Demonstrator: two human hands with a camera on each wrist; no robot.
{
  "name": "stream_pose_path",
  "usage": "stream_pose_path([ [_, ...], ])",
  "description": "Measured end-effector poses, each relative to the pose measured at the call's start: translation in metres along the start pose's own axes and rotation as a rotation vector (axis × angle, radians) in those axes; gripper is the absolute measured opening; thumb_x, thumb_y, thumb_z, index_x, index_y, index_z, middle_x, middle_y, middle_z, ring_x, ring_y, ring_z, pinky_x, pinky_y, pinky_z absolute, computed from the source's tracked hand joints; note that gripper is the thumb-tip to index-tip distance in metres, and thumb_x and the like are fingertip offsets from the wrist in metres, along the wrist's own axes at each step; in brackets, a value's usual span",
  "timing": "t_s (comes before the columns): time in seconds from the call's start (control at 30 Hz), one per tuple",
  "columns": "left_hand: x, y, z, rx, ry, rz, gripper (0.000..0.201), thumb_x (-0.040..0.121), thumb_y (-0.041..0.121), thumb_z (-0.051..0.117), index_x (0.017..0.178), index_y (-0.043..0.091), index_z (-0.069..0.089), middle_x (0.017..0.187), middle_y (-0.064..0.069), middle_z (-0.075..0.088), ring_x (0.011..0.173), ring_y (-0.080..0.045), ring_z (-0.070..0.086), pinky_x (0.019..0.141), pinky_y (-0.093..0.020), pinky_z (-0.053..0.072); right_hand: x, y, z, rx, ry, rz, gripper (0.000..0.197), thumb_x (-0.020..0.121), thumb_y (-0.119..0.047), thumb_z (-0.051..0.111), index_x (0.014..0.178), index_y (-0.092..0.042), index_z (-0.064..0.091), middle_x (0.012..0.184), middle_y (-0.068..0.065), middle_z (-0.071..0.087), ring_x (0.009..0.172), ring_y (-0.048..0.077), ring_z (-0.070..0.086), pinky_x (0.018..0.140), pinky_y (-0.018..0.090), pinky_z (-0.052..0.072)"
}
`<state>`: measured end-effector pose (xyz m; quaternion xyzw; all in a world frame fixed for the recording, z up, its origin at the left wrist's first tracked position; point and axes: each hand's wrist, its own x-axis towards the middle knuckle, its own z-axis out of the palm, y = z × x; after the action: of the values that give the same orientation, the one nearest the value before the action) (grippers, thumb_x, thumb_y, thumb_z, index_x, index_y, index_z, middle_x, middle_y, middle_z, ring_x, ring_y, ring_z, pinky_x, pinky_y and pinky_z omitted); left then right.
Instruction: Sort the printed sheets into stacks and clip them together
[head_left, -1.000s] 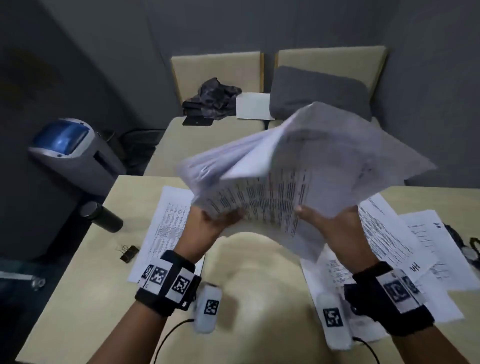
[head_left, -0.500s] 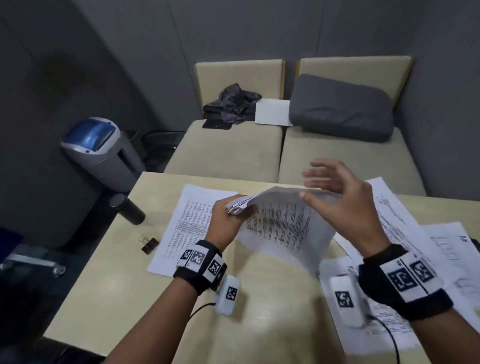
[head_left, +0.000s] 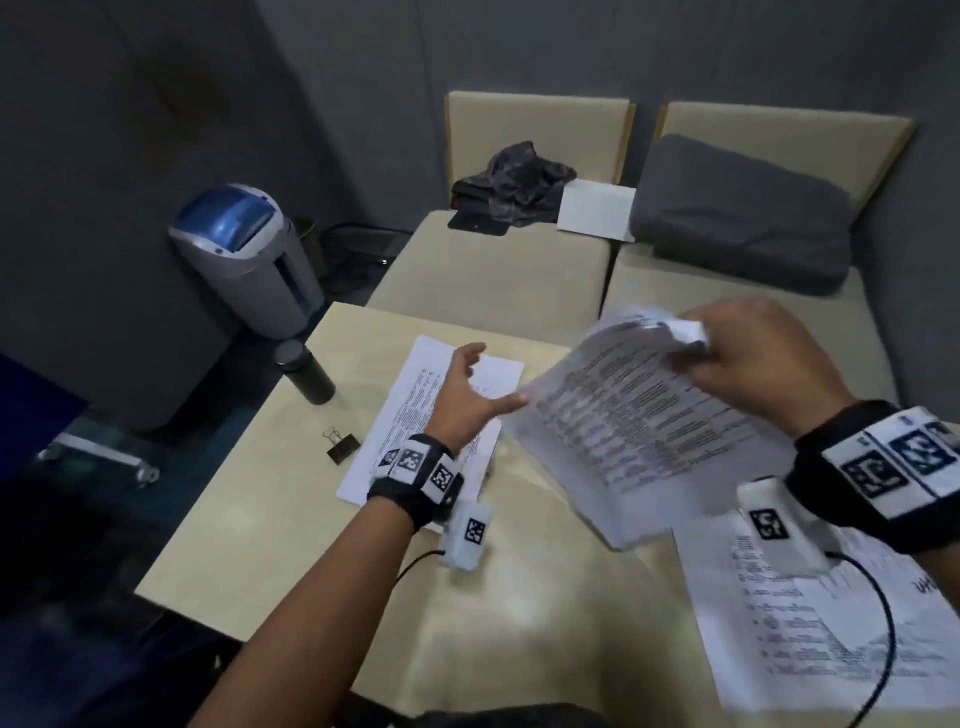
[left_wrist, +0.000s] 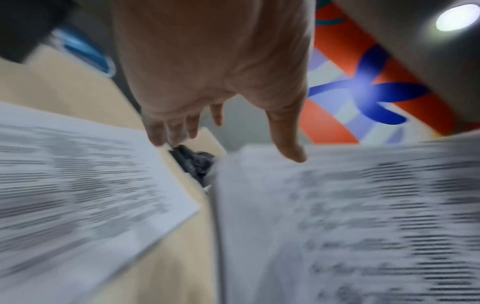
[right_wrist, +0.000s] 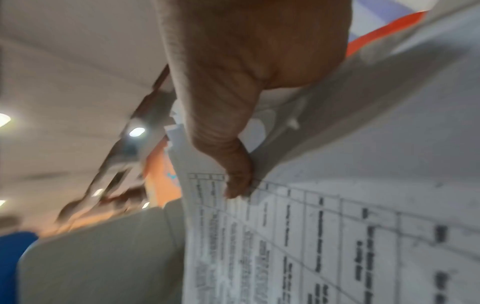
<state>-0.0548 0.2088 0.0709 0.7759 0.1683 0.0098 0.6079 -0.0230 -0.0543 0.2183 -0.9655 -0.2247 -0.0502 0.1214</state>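
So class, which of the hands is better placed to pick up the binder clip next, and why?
Left. The left hand is open and free above the table, on the binder clip's side. The right hand grips the bundle of printed sheets.

Head view dim on my end, grey walls murky, floor at left almost black | soft glare on table (head_left: 291, 519) | held sheets (head_left: 649, 431) motion-smeared | left wrist view heavily blurred, print unreadable, ceiling lamp (left_wrist: 453, 17) blown out | right wrist view softer, edges bowed.
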Motion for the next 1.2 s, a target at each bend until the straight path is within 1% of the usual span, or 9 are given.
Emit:
stream_pose_path([
  [0.1, 0.003, -0.036, -0.035, -0.238, -0.09, -0.199, 0.106, 0.047, 0.043, 0.093, 0.137, 0.015, 0.044, 0.138, -0.007, 0.053, 0.128, -0.024, 0.048, 0.102, -0.038, 0.044, -0.007, 0.015, -0.007, 0.322, 0.092, 0.081, 0.023, 0.072, -0.018, 0.084, 0.081, 0.0, 0.071, 0.072, 0.019, 0.068, 0.07, 0.024, 0.062, 0.057, 0.04, 0.039],
  [0.2, -0.002, -0.031, -0.046, -0.442, -0.196, -0.125, 0.081, 0.046, 0.042, 0.093, 0.112, 0.007, 0.063, 0.106, -0.004, 0.073, 0.1, -0.02, 0.068, 0.084, -0.031, 0.053, -0.027, 0.016, 0.004, 0.672, 0.1, 0.243, 0.021, 0.072, -0.013, 0.082, 0.09, -0.005, 0.074, 0.087, 0.019, 0.073, 0.077, 0.013, 0.065, 0.071, 0.038, 0.052],
  [0.3, -0.001, -0.008, -0.055, -0.536, -0.158, -0.005, 0.062, 0.061, 0.016, 0.087, 0.117, 0.005, 0.062, 0.113, -0.015, 0.07, 0.104, -0.029, 0.067, 0.087, -0.042, 0.055, -0.052, 0.018, 0.027, 0.936, 0.214, 0.425, 0.029, 0.067, -0.019, 0.084, 0.094, -0.017, 0.073, 0.088, -0.004, 0.074, 0.079, -0.002, 0.068, 0.072, 0.013, 0.055],
  [0.47, -0.009, 0.02, -0.057, -0.479, -0.175, 0.138, 0.037, 0.068, -0.003, 0.076, 0.102, 0.01, 0.071, 0.102, -0.017, 0.073, 0.091, -0.028, 0.069, 0.083, -0.043, 0.057, -0.095, 0.033, 0.078, 1.171, 0.312, 0.593, 0.051, 0.057, -0.026, 0.084, 0.106, -0.02, 0.07, 0.096, -0.014, 0.075, 0.094, 0.004, 0.07, 0.075, 0.014, 0.055],
  [0.6, -0.023, -0.018, -0.032, -0.274, -0.222, -0.028, 0.039, 0.063, 0.0, 0.082, 0.098, 0.013, 0.071, 0.097, -0.007, 0.074, 0.09, -0.024, 0.07, 0.076, -0.033, 0.058, -0.128, 0.051, 0.133, 1.075, 0.145, 0.634, 0.079, 0.039, -0.049, 0.092, 0.107, -0.012, 0.072, 0.099, 0.002, 0.076, 0.091, 0.018, 0.072, 0.074, 0.028, 0.059],
  [0.77, -0.036, -0.044, -0.007, -0.193, -0.218, -0.092, 0.033, 0.069, -0.001, 0.079, 0.096, 0.015, 0.07, 0.091, -0.006, 0.072, 0.081, -0.019, 0.067, 0.069, -0.023, 0.055, -0.141, 0.055, 0.161, 1.227, 0.216, 0.65, 0.033, 0.069, -0.003, 0.076, 0.094, -0.025, 0.075, 0.087, -0.017, 0.075, 0.072, -0.008, 0.067, 0.068, 0.007, 0.052],
  [0.93, -0.041, -0.041, -0.007, -0.204, -0.152, -0.056, 0.018, 0.065, -0.007, 0.077, 0.078, 0.003, 0.068, 0.075, -0.007, 0.064, 0.067, -0.013, 0.058, 0.063, -0.025, 0.045, -0.139, 0.064, 0.161, 1.237, 0.275, 0.684, 0.015, 0.082, -0.002, 0.071, 0.093, -0.013, 0.069, 0.091, 0.009, 0.069, 0.086, 0.023, 0.062, 0.074, 0.029, 0.051],
  [1.03, -0.046, -0.048, -0.007, -0.263, -0.226, -0.086, 0.034, 0.049, -0.003, 0.076, 0.071, 0.014, 0.055, 0.07, -0.001, 0.059, 0.065, -0.013, 0.056, 0.056, -0.022, 0.044, -0.141, 0.066, 0.162, 1.307, 0.266, 0.698, 0.028, 0.072, 0.0, 0.078, 0.091, -0.018, 0.07, 0.089, 0.006, 0.069, 0.088, 0.024, 0.062, 0.08, 0.034, 0.049],
  [1.2, -0.06, -0.058, -0.009, -0.302, -0.313, -0.092, 0.069, 0.043, 0.013, 0.082, 0.109, 0.009, 0.062, 0.097, -0.009, 0.068, 0.09, -0.021, 0.066, 0.073, -0.037, 0.055, -0.158, 0.076, 0.18, 1.387, 0.132, 0.661, 0.076, 0.021, -0.036, 0.098, 0.091, -0.017, 0.075, 0.086, 0.005, 0.07, 0.075, 0.016, 0.067, 0.07, 0.024, 0.058],
])
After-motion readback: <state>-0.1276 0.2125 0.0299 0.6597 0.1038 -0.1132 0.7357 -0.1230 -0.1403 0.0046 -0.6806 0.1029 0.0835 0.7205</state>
